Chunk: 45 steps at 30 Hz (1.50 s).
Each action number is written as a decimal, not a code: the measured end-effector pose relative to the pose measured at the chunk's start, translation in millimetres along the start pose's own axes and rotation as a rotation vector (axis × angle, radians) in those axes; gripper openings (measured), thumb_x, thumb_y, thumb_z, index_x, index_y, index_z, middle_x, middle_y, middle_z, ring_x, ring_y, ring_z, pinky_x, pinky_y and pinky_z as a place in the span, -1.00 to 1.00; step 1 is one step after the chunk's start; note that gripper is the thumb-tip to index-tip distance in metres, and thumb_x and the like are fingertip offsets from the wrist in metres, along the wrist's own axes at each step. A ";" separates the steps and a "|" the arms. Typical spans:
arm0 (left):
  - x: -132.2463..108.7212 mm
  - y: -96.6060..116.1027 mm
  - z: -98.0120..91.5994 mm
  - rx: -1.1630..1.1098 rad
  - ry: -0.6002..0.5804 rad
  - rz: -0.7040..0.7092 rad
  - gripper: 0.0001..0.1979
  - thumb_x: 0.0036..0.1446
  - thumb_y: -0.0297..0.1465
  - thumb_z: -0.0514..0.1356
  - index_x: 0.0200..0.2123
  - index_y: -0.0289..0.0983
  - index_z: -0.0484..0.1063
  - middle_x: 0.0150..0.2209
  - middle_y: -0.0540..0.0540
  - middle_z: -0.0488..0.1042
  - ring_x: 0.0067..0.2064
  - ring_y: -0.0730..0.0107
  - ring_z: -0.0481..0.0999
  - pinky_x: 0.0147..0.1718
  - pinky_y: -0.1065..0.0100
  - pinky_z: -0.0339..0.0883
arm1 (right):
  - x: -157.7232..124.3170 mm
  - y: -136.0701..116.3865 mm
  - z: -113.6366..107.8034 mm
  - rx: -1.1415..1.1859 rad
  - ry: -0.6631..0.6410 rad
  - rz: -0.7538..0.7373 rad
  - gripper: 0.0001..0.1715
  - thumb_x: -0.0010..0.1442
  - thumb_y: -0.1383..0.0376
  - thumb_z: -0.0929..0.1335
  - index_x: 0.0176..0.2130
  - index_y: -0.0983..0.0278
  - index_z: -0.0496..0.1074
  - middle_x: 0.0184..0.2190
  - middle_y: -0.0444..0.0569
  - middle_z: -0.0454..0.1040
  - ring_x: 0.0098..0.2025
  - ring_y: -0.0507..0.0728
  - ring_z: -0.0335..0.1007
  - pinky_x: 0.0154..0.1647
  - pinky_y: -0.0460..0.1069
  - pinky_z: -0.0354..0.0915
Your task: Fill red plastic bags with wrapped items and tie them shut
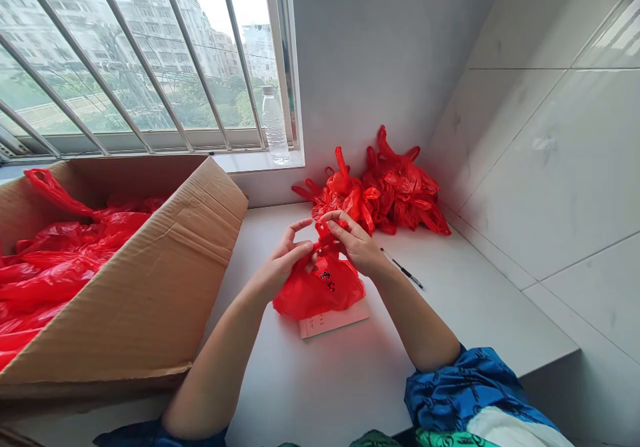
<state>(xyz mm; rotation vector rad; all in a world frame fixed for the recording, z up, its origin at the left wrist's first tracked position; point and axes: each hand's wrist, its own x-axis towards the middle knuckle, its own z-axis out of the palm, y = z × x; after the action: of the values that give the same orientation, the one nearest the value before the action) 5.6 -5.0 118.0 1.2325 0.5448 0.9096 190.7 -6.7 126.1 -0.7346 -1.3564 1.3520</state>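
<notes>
Pinching the bunched handles of a red plastic bag in left hand and right hand, both grips closed; bag sits on a paper pad on the table, just beside a cardboard box holding loose red bags.

The lone head-worn view looks forward and down, close over the left hand and right hand, toward a barred window at upper left.

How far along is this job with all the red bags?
Done, it seems: a heap of red plastic bags by the wall. In hand: another red bag, its top gathered by the left hand and right hand. Left: more red plastic in the cardboard box.
</notes>
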 end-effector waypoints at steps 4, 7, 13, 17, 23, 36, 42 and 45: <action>2.9 -4.7 0.1 -0.149 0.048 -0.068 -0.53 0.19 -0.34 0.24 0.16 -0.16 0.26 -0.47 0.10 0.33 -0.52 0.56 0.27 -0.41 0.44 0.26 | -5.2 -4.3 3.1 -0.046 -0.058 0.005 -0.65 0.28 0.00 0.36 -0.06 0.13 0.29 -0.41 -0.22 0.40 -0.50 -0.04 0.33 -0.50 -0.13 0.30; 3.5 -5.8 -1.0 -0.136 0.057 -0.055 -0.59 0.22 -0.26 0.24 0.11 -0.18 0.31 -0.38 0.03 0.39 -0.43 0.51 0.39 -0.34 0.40 0.33 | -9.6 -12.0 2.9 -0.270 -0.175 -0.068 -0.68 0.27 0.08 0.39 -0.06 0.16 0.34 -0.32 -0.16 0.43 -0.37 0.01 0.42 -0.35 -0.07 0.37; 2.0 -4.6 -3.0 0.138 -0.003 0.091 -0.47 0.15 -0.30 0.33 0.17 -0.15 0.29 -0.18 -0.05 0.41 -0.17 0.38 0.48 -0.16 0.34 0.39 | -13.9 -18.7 -0.1 -0.700 -0.059 -0.335 -0.82 0.23 0.29 0.40 -0.13 0.20 0.38 -0.14 -0.06 0.41 -0.15 0.07 0.40 -0.21 -0.02 0.39; 0.7 -8.3 -1.0 0.547 0.111 0.211 -0.54 0.19 -0.28 0.27 0.14 -0.20 0.33 -0.40 0.06 0.31 -0.41 0.52 0.31 -0.38 0.46 0.27 | -17.7 -17.6 4.0 -0.773 -0.030 -0.442 -0.84 0.23 0.36 0.39 -0.16 0.20 0.37 -0.12 -0.04 0.38 -0.12 0.08 0.39 -0.17 -0.01 0.42; -0.7 -9.7 1.1 0.832 0.146 0.229 -0.69 0.31 -0.23 0.09 0.01 -0.21 0.47 -0.43 0.05 0.45 -0.42 0.49 0.32 -0.38 0.45 0.22 | -28.5 -18.4 6.2 -0.875 -0.003 -0.499 -0.87 0.24 0.39 0.40 -0.20 0.19 0.40 -0.08 -0.02 0.37 -0.12 0.09 0.41 -0.11 0.03 0.42; 3.7 -14.9 -11.1 0.041 0.355 0.171 -0.62 0.02 -0.19 0.41 -0.12 -0.27 0.61 -0.23 -0.14 0.62 -0.26 0.35 0.56 -0.22 0.38 0.41 | -61.4 -6.9 -8.9 -0.971 -0.016 -0.612 -0.82 0.19 0.29 0.48 -0.40 0.20 0.41 -0.22 -0.02 0.51 -0.02 0.19 0.41 0.02 0.16 0.35; 8.5 -56.1 -61.5 0.084 0.700 0.238 -0.57 -0.11 -0.17 0.46 -0.17 -0.28 0.63 -0.16 -0.16 0.61 -0.12 0.28 0.54 -0.02 0.27 0.38 | -122.2 10.3 -39.9 -0.723 -0.025 -0.117 -0.77 0.18 0.21 0.48 -0.43 0.22 0.44 -0.35 -0.05 0.53 -0.22 0.14 0.48 -0.15 0.07 0.40; -4.1 -77.4 -78.0 0.200 0.713 0.207 -0.50 -0.04 -0.13 0.41 -0.07 -0.30 0.58 -0.13 -0.18 0.60 -0.06 0.21 0.53 0.05 0.20 0.36 | -142.0 12.4 -57.2 -0.629 -0.076 0.108 -0.76 0.18 0.14 0.48 -0.39 0.23 0.49 -0.33 -0.03 0.56 -0.21 0.14 0.51 -0.12 0.07 0.41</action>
<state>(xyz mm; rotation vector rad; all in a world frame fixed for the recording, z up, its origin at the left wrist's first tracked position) -35.1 30.3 22.2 1.1356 1.1053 1.5127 280.0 -118.4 70.1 -1.1930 -1.8518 1.0352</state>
